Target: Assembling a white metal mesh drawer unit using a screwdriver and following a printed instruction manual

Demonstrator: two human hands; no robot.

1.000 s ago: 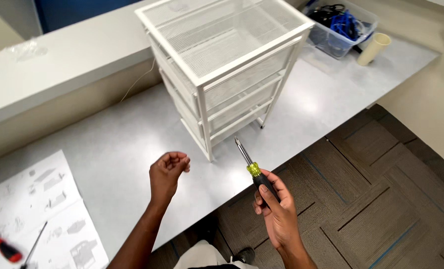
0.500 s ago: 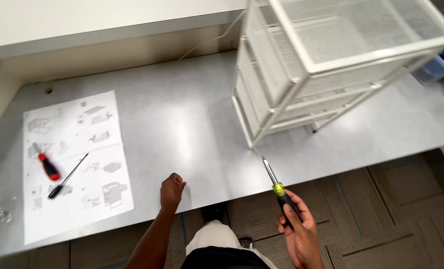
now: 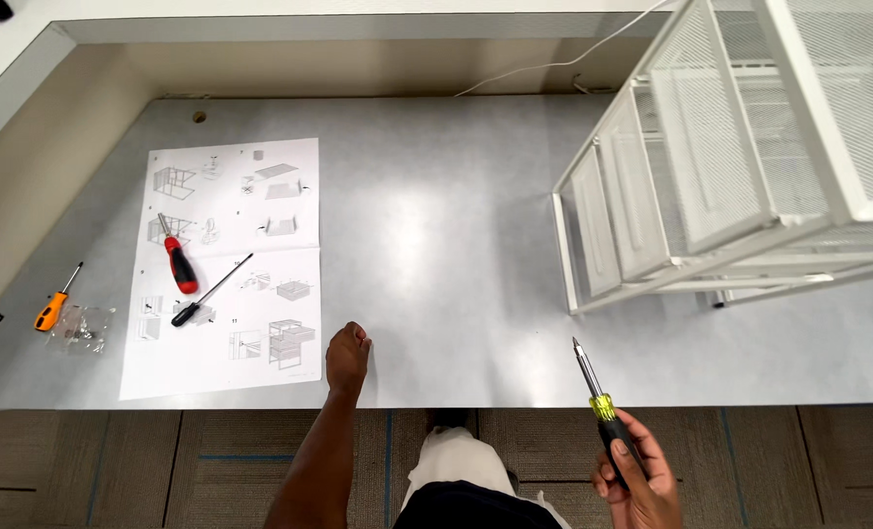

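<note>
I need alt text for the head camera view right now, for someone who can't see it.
Seen from above, a person's right hand holds a yellow-and-black screwdriver at the edge of a grey table, while the left hand rests closed beside an instruction sheet. A red-handled screwdriver and a thin black one lie on the sheet; a white mesh drawer unit stands at right.

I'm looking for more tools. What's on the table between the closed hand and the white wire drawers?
Nothing: in the head view, only bare grey table lies between the left hand and the white wire drawer unit.
</note>
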